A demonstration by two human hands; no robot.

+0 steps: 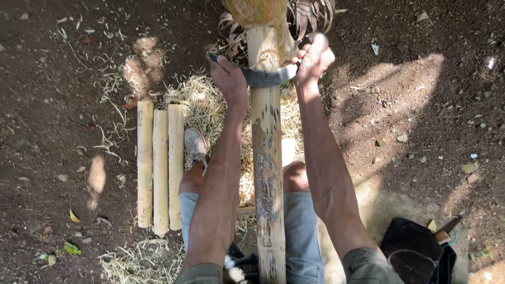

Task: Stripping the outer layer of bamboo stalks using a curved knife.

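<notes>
**A:** Item one, the work piece?

**B:** One long bamboo pole (267,158), running from near to far down the middle of the view, between the person's knees. Its far end met a rough brown stump (255,11) with dry fronds behind it.

**A:** Tool?

**B:** One curved dark blade (265,77), laid crosswise over the far part of the pole, touching its surface. A pale curl of shaving sat just beyond it.

**A:** Hands?

**B:** Left hand (230,79) was wrapped shut on the blade's left end; right hand (314,58) was clenched on the right end, fingers curled together. The pole lay between the two fists, touching neither; only the blade bridged them.

**A:** Edges and room?

**B:** To the left, three peeled bamboo lengths (160,167) lay side by side, just beside the left shoe (195,145) and close to the left forearm. A heap of pale shavings (202,108) spread under and around the pole. To the right, bare dark soil (421,105) with small stones lay open, well apart from the right arm. A black bag (415,252) sat at the near right, a handle poking from it. The near stretch of pole, between the blade and the knees, was uncovered.
</notes>
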